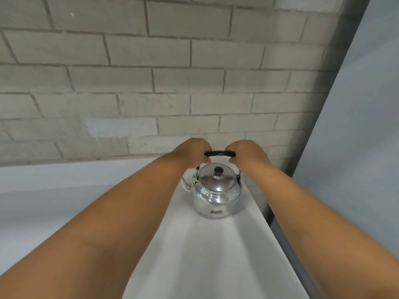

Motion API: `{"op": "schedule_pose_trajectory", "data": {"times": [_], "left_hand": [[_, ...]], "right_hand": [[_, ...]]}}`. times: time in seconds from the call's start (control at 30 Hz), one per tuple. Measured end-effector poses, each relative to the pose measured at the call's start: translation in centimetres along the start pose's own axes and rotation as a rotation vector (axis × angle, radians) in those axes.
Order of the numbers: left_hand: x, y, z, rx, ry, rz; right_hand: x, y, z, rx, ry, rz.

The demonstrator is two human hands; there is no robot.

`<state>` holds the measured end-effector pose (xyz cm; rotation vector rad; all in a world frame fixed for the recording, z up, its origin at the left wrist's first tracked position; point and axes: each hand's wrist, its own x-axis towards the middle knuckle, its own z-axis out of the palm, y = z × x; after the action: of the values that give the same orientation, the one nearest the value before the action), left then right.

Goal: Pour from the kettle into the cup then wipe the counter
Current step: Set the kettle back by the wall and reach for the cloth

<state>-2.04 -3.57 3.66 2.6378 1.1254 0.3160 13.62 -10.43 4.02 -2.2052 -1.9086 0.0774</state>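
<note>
Two hands hold the kettle handle

The left hand (pixel 190 151) and right hand (pixel 246 153) grip the black handle (pixel 219 153) of the shiny kettle (pixel 216 195) standing on the white counter (pixel 205 255). Its small label (pixel 216 211) is too blurry to read.

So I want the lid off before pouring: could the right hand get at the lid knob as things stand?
Probably yes. The right hand grips the end of the black handle, just above the knob on the kettle. Nothing covers the knob, though the hand must let go of the handle first.
</note>
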Motion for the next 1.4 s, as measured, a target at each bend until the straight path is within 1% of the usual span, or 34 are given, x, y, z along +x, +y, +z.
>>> {"op": "schedule_pose_trajectory", "data": {"times": [0.13,0.37,0.5,0.6,0.73,0.83,0.97,1.1,1.3,1.4], "left_hand": [[1.8,-0.5,1.0,0.026,0.008,-0.046],[3.9,-1.4,2.0,0.069,-0.001,-0.143],[4.3,-1.7,2.7,0.091,0.021,-0.169],[4.2,-1.8,3.0,0.089,0.038,-0.193],[3.1,-2.0,2.8,0.034,0.068,-0.241],[0.9,-2.3,1.7,0.002,0.125,-0.241],[-4.2,-3.7,-1.0,0.02,0.208,-0.256],[-11.5,-6.2,-4.6,0.045,0.29,-0.336],[-26.2,-11.4,-7.1,0.058,0.439,-0.481],[-33.8,-14.7,-5.8,0.033,0.415,-0.584]], "right_hand": [[2.0,1.4,1.5,0.028,0.071,-0.033],[5.2,2.3,3.9,0.025,0.104,-0.074],[5.8,2.5,5.2,-0.017,0.142,-0.089],[5.6,2.7,5.8,-0.004,0.178,-0.085],[4.7,2.3,5.6,0.1,0.1,-0.026],[3.6,0.7,4.8,0.131,0.119,-0.041],[1.9,-4.1,3.2,0.132,0.162,-0.134],[-0.6,-11.1,1.9,0.137,0.128,-0.254],[-6.6,-25.3,2.7,0.163,0.18,-0.511],[-9.8,-32.7,4.5,0.159,0.113,-0.602]]}}
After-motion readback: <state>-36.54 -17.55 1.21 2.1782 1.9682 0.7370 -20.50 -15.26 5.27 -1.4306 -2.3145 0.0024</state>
